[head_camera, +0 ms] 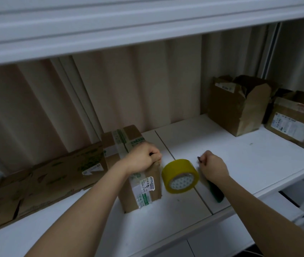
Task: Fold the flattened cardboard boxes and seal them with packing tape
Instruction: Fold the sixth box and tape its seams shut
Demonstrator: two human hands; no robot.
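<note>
1. A brown cardboard box (140, 175) stands on the white shelf (240, 160), near its front edge
2. The left hand (143, 157) sits on top of the box, fingers curled tight over its right top edge
3. A yellow roll of tape (180, 175) is just to the right of the box, between the two hands
4. The right hand (212, 166) is curled and pinches a small dark thing (199, 159), too small to tell what it is
5. A flat box (41, 180) leans at the left, and two open boxes (240, 106) sit far right
</note>
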